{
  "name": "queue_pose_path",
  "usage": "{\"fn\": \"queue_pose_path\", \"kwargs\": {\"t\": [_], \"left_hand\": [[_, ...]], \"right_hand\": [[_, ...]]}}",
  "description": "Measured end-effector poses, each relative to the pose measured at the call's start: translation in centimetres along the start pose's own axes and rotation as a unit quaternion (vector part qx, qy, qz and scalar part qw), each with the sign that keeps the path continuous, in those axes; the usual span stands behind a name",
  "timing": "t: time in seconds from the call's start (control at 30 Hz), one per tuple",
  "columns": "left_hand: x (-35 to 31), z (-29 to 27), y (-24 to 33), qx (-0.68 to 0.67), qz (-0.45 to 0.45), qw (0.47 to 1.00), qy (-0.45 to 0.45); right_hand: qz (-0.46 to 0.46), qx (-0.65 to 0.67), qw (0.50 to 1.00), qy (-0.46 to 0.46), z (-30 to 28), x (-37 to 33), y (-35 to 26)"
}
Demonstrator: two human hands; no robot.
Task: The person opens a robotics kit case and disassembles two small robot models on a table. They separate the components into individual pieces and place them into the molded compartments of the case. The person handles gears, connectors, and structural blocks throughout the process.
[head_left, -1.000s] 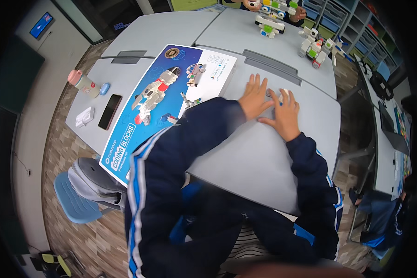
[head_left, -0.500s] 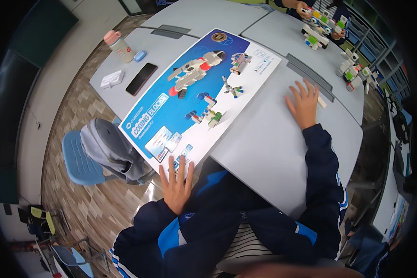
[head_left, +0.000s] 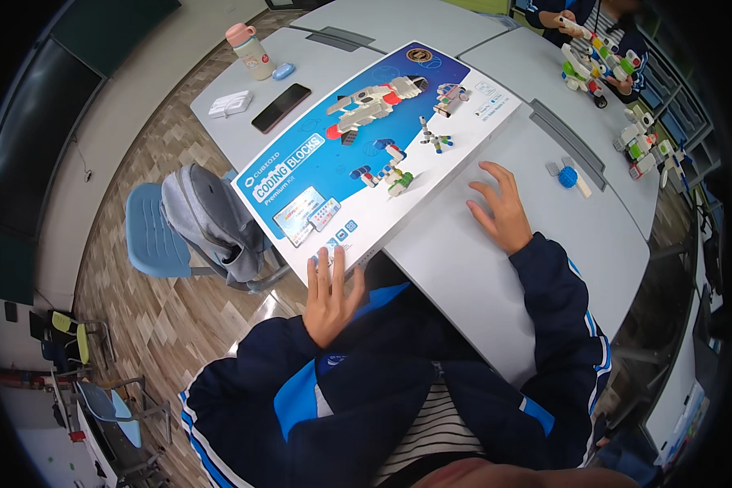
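A large flat blue-and-white building-block box (head_left: pixel 358 89) lies slanted across the table, its lid printed with block models. My left hand (head_left: pixel 331 297) rests its spread fingers on the box's near corner. Beside the box's right edge, my right hand (head_left: pixel 500 209) hovers or rests over the grey tabletop with fingers apart, holding nothing. Right of that hand lie a round blue studded piece (head_left: pixel 568 176), a small grey piece (head_left: pixel 553 168) and a cream strip (head_left: pixel 582 188).
A phone (head_left: pixel 281 108), a white case (head_left: pixel 231 103), a blue oval item (head_left: pixel 283 71) and a pink-lidded bottle (head_left: pixel 250 53) stand left of the box. A grey backpack (head_left: pixel 207 220) hangs on a blue chair (head_left: pixel 148 232). Across the table another person holds a block model (head_left: pixel 586 69); another model (head_left: pixel 642 142) lies nearby.
My right hand has moved left toward the box, uncovering the blue, grey and cream pieces. My left hand stays at the box corner. The view has shifted; the other person has raised the model.
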State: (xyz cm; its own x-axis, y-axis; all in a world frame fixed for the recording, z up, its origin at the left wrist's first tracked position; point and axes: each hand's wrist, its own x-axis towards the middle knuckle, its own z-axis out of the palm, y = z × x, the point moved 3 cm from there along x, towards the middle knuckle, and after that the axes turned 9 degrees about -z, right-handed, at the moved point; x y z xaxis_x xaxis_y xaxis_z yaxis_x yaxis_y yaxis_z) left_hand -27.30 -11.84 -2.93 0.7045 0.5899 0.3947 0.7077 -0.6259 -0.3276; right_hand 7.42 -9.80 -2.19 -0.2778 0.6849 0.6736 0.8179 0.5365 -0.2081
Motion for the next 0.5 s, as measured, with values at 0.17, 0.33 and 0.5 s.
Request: {"fn": "queue_pose_path", "kwargs": {"t": [0.17,0.33,0.5], "left_hand": [[0.1,1.0,1.7,0.135,-0.033,0.99,-0.001],[-0.4,1.7,2.5,0.218,-0.044,0.974,-0.035],[-0.6,2.0,3.3,0.299,-0.056,0.952,-0.045]], "right_hand": [[0.029,0.06,0.998,0.001,-0.1,-1.3,-0.4],[0.042,0.127,0.991,-0.014,-1.9,-3.9,-1.1],[0.025,0.097,0.995,-0.001,-4.0,-5.7,-1.1]]}}
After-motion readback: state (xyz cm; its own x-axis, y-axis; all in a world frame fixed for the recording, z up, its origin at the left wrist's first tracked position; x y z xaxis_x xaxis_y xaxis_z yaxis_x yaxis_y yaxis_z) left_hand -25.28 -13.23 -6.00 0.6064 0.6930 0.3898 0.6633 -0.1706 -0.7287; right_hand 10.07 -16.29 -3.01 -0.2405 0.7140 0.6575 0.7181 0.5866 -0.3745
